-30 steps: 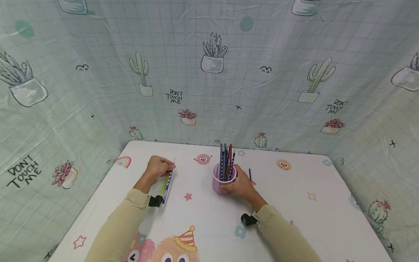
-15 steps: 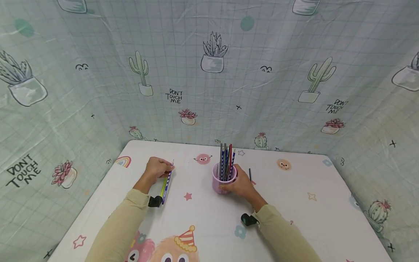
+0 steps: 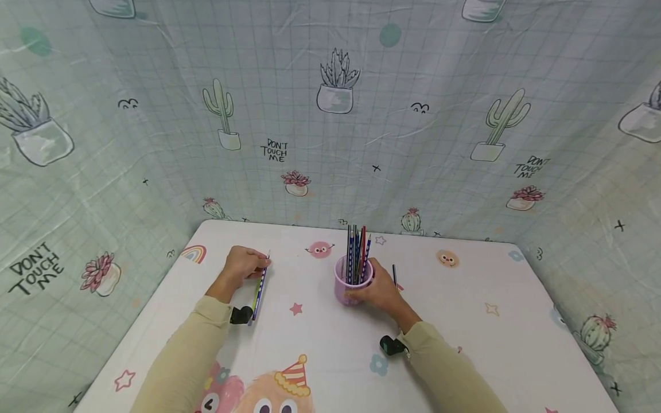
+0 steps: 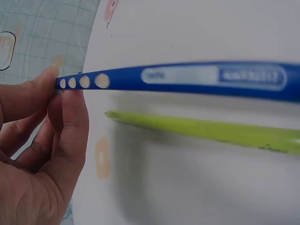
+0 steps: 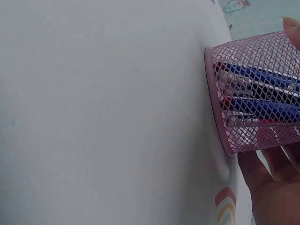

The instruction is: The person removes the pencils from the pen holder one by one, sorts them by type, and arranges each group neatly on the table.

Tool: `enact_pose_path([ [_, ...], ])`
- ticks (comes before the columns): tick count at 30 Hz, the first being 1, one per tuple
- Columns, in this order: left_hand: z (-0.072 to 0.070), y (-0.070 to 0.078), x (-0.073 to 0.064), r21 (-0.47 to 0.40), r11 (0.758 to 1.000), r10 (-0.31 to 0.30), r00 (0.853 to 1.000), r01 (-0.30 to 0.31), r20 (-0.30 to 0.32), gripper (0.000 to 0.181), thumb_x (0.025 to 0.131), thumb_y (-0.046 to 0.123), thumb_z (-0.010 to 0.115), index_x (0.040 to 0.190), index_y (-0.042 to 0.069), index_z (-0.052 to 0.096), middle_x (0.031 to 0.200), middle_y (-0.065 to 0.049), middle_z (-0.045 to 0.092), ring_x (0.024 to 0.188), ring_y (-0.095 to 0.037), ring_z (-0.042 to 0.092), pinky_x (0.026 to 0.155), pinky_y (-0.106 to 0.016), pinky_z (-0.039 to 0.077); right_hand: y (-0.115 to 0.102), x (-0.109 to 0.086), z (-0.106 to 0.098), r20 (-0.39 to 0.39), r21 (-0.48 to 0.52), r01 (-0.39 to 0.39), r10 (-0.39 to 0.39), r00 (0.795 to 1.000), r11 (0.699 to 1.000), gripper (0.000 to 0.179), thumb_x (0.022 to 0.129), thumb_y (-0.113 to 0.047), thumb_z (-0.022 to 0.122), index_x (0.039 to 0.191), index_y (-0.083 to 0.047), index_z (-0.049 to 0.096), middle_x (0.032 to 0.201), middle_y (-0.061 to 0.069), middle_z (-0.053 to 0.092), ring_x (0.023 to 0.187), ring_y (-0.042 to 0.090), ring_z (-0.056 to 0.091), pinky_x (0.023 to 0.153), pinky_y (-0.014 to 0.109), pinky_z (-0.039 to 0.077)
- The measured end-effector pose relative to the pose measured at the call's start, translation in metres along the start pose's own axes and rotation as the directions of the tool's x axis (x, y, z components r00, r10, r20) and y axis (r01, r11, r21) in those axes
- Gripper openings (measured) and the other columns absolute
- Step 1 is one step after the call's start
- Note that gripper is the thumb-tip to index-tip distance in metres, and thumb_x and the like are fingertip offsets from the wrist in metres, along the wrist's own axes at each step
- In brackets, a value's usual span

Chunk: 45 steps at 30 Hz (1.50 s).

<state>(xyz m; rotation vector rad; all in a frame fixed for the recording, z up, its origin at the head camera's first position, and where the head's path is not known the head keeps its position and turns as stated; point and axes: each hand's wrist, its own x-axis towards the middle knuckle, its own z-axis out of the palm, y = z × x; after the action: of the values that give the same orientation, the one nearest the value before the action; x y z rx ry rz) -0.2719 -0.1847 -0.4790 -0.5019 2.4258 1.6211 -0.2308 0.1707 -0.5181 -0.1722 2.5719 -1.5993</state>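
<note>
My left hand (image 3: 242, 265) pinches a blue pencil (image 4: 187, 77) with pale dots near its upper end, between thumb and fingers. The pencil slants down toward me in the head view. Just beside and below it in the left wrist view, a slim lime-green pencil-shaped stick (image 4: 201, 129) lies along the white table. My right hand (image 3: 383, 290) grips a pink mesh pencil cup (image 3: 344, 292) from its right side, thumb at the near side and fingers partly hidden behind. Several pencils (image 3: 356, 258) stand upright in the cup, most of them dark blue, one red.
A dark pencil-like stick (image 3: 395, 274) lies just right of my right hand, partly hidden by it. The white table (image 3: 320, 350) has printed cartoon figures. A cactus-patterned cloth (image 3: 372, 137) rises behind it and at both sides.
My left hand has moved slightly left, carrying the blue pencil, which now covers more of the lime-green stick in the head view. The right hand and cup have stayed in place.
</note>
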Motion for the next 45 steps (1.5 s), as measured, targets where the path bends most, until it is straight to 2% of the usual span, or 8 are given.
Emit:
enact_pose_path([
  [9, -0.003, 0.002, -0.002, -0.005, 1.0, -0.025, 0.999, 0.025, 0.031, 0.023, 0.092, 0.004, 0.077, 0.111, -0.008, 0.072, 0.081, -0.005, 0.068, 0.069, -0.013, 0.062, 0.062, -0.024, 0.061, -0.001, -0.001, 0.0, 0.003, -0.001, -0.013, 0.013, 1.0, 1.0, 0.092, 0.067, -0.022, 0.1, 0.143, -0.011, 0.049, 0.146, 0.012, 0.062, 0.137, 0.035, 0.057, 0.117, 0.058, 0.045],
  [16, 0.003, -0.003, -0.004, 0.075, 0.996, -0.048, 0.998, 0.046, 0.027, 0.019, 0.093, 0.009, 0.077, 0.106, -0.004, 0.073, 0.081, -0.006, 0.07, 0.067, -0.015, 0.062, 0.065, -0.028, 0.06, 0.0, 0.0, 0.001, 0.003, 0.001, -0.016, 0.016, 1.0, 1.0, 0.092, 0.067, -0.022, 0.1, 0.142, -0.011, 0.049, 0.144, 0.012, 0.062, 0.136, 0.034, 0.058, 0.116, 0.057, 0.045],
  [21, 0.005, -0.006, -0.003, 0.118, 0.993, -0.022, 0.999, 0.019, 0.027, 0.017, 0.094, 0.01, 0.076, 0.103, -0.004, 0.075, 0.079, -0.007, 0.073, 0.064, -0.015, 0.063, 0.063, -0.03, 0.059, 0.001, 0.001, 0.002, -0.001, 0.004, -0.013, 0.013, 1.0, 1.0, 0.093, 0.066, -0.022, 0.101, 0.142, -0.011, 0.049, 0.145, 0.011, 0.062, 0.136, 0.033, 0.058, 0.116, 0.056, 0.046],
  [27, 0.007, -0.01, -0.002, 0.13, 0.991, -0.016, 1.0, 0.013, 0.022, 0.012, 0.091, 0.008, 0.078, 0.096, -0.003, 0.076, 0.08, -0.008, 0.075, 0.062, -0.014, 0.065, 0.062, -0.029, 0.06, 0.002, 0.001, 0.002, 0.002, 0.007, -0.019, 0.019, 1.0, 1.0, 0.093, 0.065, -0.022, 0.101, 0.142, -0.012, 0.049, 0.146, 0.011, 0.062, 0.137, 0.034, 0.058, 0.117, 0.056, 0.046],
  [39, 0.008, -0.01, -0.008, 0.178, 0.983, 0.055, 0.999, -0.054, 0.0, 0.012, 0.088, 0.006, 0.081, 0.091, -0.004, 0.076, 0.082, -0.01, 0.076, 0.06, -0.011, 0.067, 0.058, -0.024, 0.058, 0.0, -0.001, 0.0, -0.004, 0.008, -0.012, 0.012, 1.0, 1.0, 0.091, 0.066, -0.021, 0.1, 0.14, -0.009, 0.05, 0.141, 0.012, 0.064, 0.132, 0.032, 0.06, 0.115, 0.054, 0.048],
  [45, 0.009, -0.013, -0.007, 0.214, 0.976, 0.033, 0.999, -0.025, -0.032, 0.012, 0.087, 0.007, 0.082, 0.089, -0.003, 0.075, 0.078, -0.009, 0.074, 0.059, -0.011, 0.066, 0.057, -0.024, 0.057, 0.0, -0.001, 0.001, -0.003, 0.014, -0.023, 0.023, 1.0, 1.0, 0.089, 0.067, -0.019, 0.1, 0.14, -0.009, 0.05, 0.14, 0.012, 0.064, 0.132, 0.032, 0.061, 0.115, 0.054, 0.048],
])
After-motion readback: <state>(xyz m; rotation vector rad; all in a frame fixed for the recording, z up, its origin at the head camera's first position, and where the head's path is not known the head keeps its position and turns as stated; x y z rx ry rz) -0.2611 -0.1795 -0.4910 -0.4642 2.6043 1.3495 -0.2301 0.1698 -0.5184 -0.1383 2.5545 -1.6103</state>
